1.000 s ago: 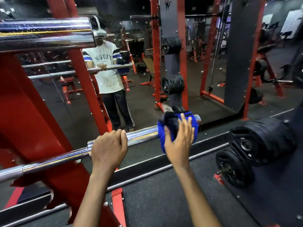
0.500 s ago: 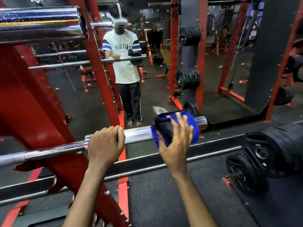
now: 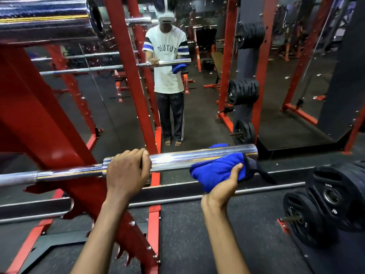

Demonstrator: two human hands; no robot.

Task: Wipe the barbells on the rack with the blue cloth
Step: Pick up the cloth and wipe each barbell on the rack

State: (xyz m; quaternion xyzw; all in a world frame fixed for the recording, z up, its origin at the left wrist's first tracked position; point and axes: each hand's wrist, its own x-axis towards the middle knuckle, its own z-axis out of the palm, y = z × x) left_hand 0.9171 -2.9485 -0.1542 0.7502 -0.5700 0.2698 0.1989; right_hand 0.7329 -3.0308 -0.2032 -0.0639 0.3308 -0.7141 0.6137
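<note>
Blue terry fills our right palm: the fingers (image 3: 238, 168) of our right hand (image 3: 222, 189) curl up round the blue cloth (image 3: 215, 171), bunched thick. The palm is turned upward, so the wad presses against the underside of the barbell (image 3: 177, 158) near its free end. That, we judge, is the point of the cupped hold: the lower face of the chrome sleeve gets full cloth contact. A dark trim of the cloth dangles off to the right, below the steel.

Across from it, our left hand (image 3: 126, 171) clamps the same bar from above, fingers (image 3: 143, 155) wrapped over the top right at the sleeve's collar. We reckon that's a brace, so the sleeve doesn't spin or roll while we rub.

Outward from there, the bar runs left into the red rack (image 3: 49, 119). A second barbell (image 3: 45, 18) sits higher up, its end facing us, and by the look of it that one is yet to be wiped. Black weight plates (image 3: 324, 200) sit low on the right, well apart from the wiping. Ahead, a mirror (image 3: 197, 119) doubles the whole grip.
</note>
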